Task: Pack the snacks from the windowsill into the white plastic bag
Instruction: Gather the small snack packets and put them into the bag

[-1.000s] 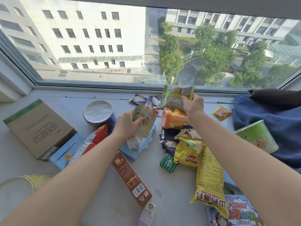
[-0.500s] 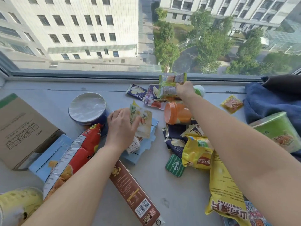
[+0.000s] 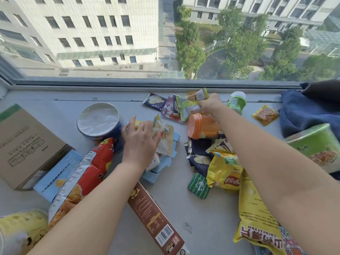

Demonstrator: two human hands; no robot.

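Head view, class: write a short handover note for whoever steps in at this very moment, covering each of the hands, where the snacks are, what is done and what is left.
Left hand: grips a pale yellow packet low over the blue box.
Right hand: holds a green packet above the orange cup, near the window.
Snacks: spread over the windowsill, among them the foil-lidded tub, red chip bag, brown box and yellow chip bags.
Done: two packets in hand; nothing visibly packed.
Left: the white plastic bag is not in view; find it, drop in both packets, then clear the rest.
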